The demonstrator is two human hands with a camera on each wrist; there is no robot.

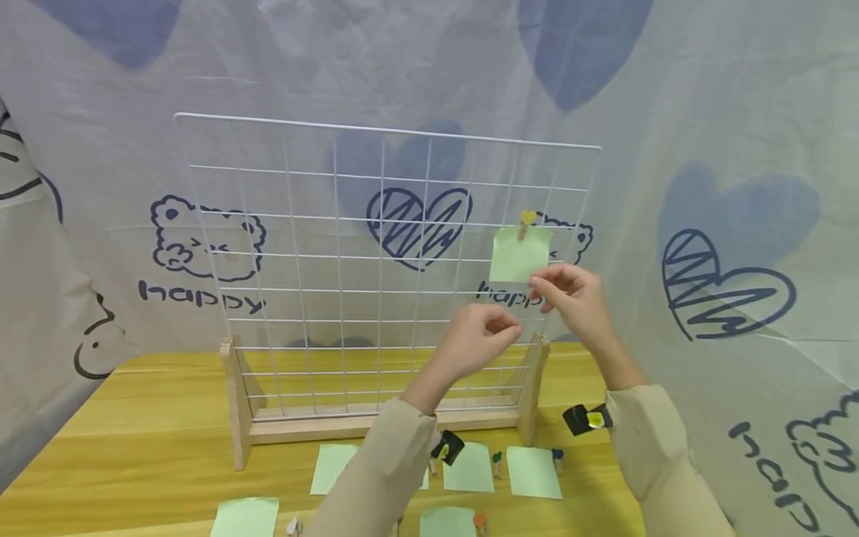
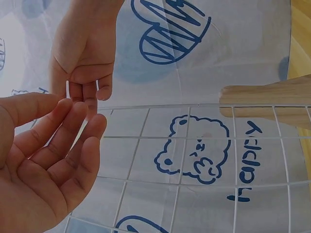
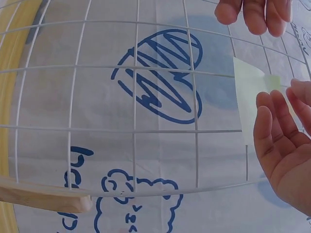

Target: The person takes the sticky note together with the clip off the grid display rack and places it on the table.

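A pale green paper note [image 1: 520,255] hangs on the right part of a white wire grid [image 1: 403,291]. A small wooden clothespin with a yellow heart [image 1: 528,218] grips its top edge. My right hand [image 1: 572,300] pinches the note's lower right corner between thumb and fingertips, which cover that corner. In the right wrist view the paper [image 3: 248,104] bends slightly beside those fingers. Lower and to the left, my left hand [image 1: 473,339] hovers before the grid, fingers loosely curled and thumb near the index fingertip, with nothing visible between them.
Wooden feet [image 1: 235,403] hold the grid upright on the yellow wood-grain table [image 1: 154,418]. Several green notes [image 1: 533,471] lie in front, with small clothespins beside them, one with a blue top [image 1: 558,453] and one orange [image 1: 479,520]. A patterned cloth [image 1: 738,186] hangs behind and right.
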